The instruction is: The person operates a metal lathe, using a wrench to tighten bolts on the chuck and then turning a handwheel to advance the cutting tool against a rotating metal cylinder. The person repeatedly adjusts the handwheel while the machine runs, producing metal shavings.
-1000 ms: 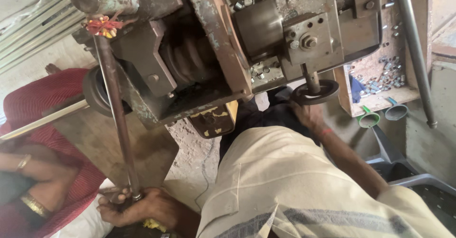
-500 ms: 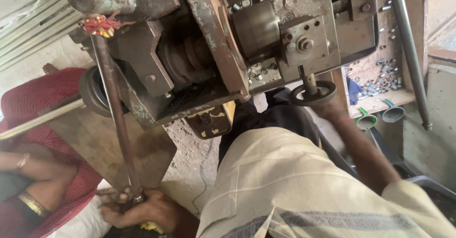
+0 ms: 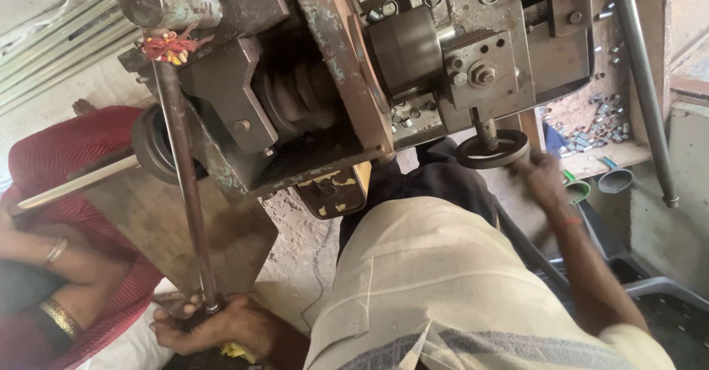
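Note:
My left hand (image 3: 214, 326) is closed around the lower end of a long rusty steel rod (image 3: 181, 185) that runs up the left side of a heavy grey machine (image 3: 325, 82). A red and yellow thread tassel (image 3: 166, 45) is tied near the rod's top. My right hand (image 3: 543, 182) grips the right rim of a small black handwheel (image 3: 492, 151) on a short shaft under the machine's slide block. My beige shirt (image 3: 443, 289) fills the lower middle of the view.
Another person in a red garment (image 3: 52, 170), with bangles on the arm (image 3: 55, 314), sits at the left. A wooden tray of small metal parts (image 3: 594, 122) lies at the right, beside a vertical pipe (image 3: 642, 82). A belt pulley (image 3: 151, 145) sits behind the rod.
My right hand has slid from under the handwheel to its right rim. My left hand has stayed on the rod's end. The view has shifted slightly.

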